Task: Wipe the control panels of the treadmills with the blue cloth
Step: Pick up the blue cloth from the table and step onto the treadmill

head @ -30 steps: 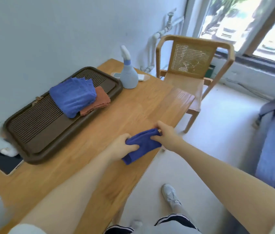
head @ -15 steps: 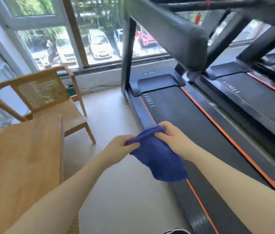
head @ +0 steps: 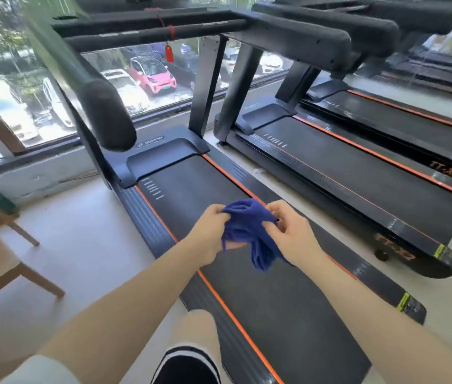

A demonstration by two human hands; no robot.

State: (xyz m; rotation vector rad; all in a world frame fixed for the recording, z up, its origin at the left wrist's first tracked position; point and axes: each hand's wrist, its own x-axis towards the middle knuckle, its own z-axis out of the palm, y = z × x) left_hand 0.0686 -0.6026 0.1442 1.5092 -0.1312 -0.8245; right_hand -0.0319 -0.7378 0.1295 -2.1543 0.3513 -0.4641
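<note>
Head view: I've got the blue cloth (head: 249, 234) bunched between both hands. My left hand (head: 208, 237) grips its left side with fingers curled in, a fold tucked into the palm. My right hand (head: 292, 236) pinches the top right edge with thumb and fingertips. The cloth is crumpled, not spread. Its loose end hangs down below the two hands, so its long run is roughly vertical.

Both hands hover over the belt of the nearest treadmill (head: 247, 300), about mid-belt and clear of it, touching nothing but the cloth. My knee (head: 194, 336) is raised at the near edge of that deck.

The relation that matters is that the wiping target lies up and ahead of the grip. The front crossbars (head: 150, 27) and padded handrails (head: 105, 115) sit at the top of the view, well apart from my hands. The control panel itself I can't make out; it's probably above the frame edge. The left rail is nearer my left hand. A red tag (head: 169, 53) hangs from the bar, dead ahead of the cloth.

Two more treadmills stand to my right, the next one (head: 357, 178) just beside this one.

I'd judge no panel has been wiped yet. Next I'd fold the cloth into a pad in one hand, then reach forward and up.

A wooden chair (head: 3, 245) stands at the left, and a window (head: 136, 84) behind shows parked cars.
</note>
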